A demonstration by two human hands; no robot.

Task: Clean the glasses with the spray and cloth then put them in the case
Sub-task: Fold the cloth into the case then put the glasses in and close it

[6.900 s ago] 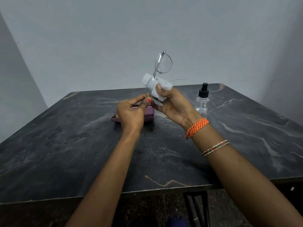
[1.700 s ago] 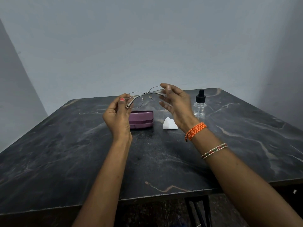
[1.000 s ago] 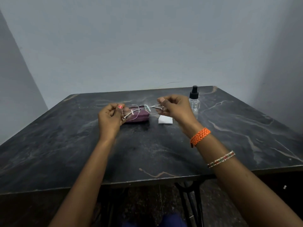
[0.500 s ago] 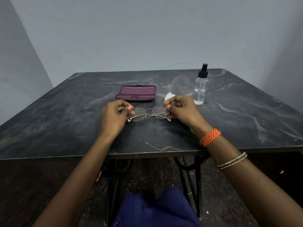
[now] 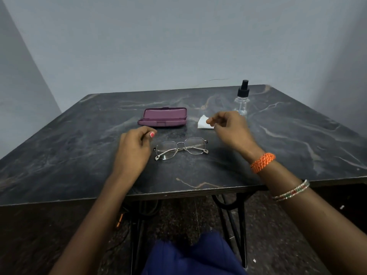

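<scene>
The metal-framed glasses (image 5: pixel 180 147) lie folded on the dark marble table (image 5: pixel 79 155), between my two hands. My left hand (image 5: pixel 133 149) hovers just left of them, fingers loosely curled, holding nothing. My right hand (image 5: pixel 230 130) is lifted to the right of the glasses, fingers loosely curled and empty, above the white cloth (image 5: pixel 203 122). The purple case (image 5: pixel 163 117) lies closed behind the glasses. The clear spray bottle (image 5: pixel 242 100) with a black top stands at the back right.
The table's front edge (image 5: pixel 178 192) runs just below the glasses. Grey walls close in behind and to the left. Black metal table legs (image 5: pixel 236 215) and my blue-clothed lap (image 5: pixel 190 255) show underneath.
Both hands have let go of the glasses, which now rest on the table. The hands have drawn apart, the right one rising towards the cloth.
</scene>
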